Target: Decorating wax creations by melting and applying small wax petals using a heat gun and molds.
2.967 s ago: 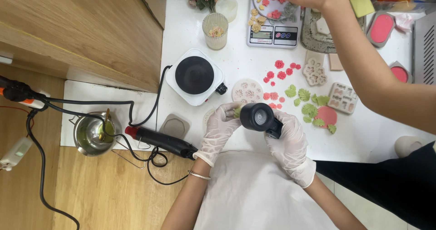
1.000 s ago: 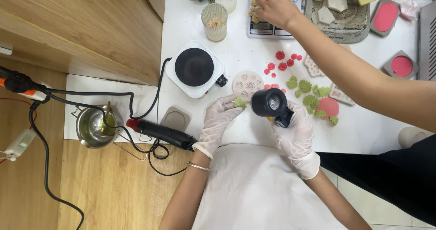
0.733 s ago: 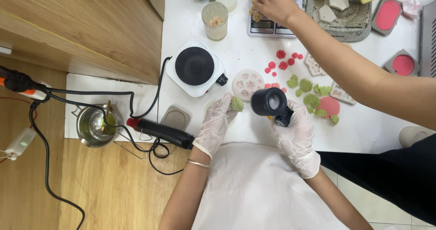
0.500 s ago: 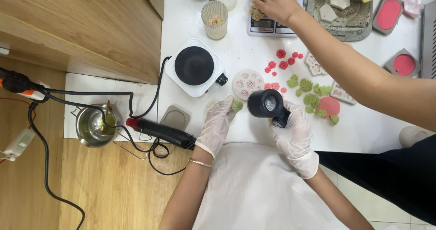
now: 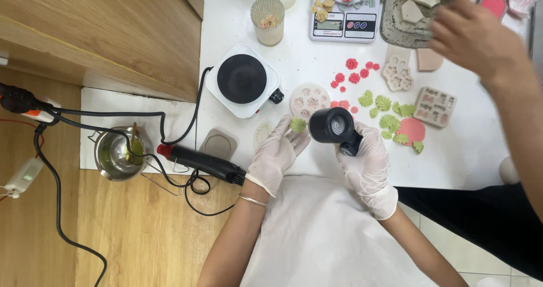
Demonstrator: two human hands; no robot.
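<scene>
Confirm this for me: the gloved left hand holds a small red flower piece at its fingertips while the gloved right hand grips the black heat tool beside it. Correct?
Not quite. In the head view, the left hand holds a small green leaf piece, not a red flower. The rest stands: the right hand grips the black heat tool right beside it.

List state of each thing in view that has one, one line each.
left hand: gloved, pinching green leaf piece
right hand: gloved, gripping black heat tool, nozzle facing camera
hot plate: bare top, plugged in
metal pot: holds yellow-green liquid
kitchen scale: loaded with flower pieces
another person's hand: blurred, over table
</scene>
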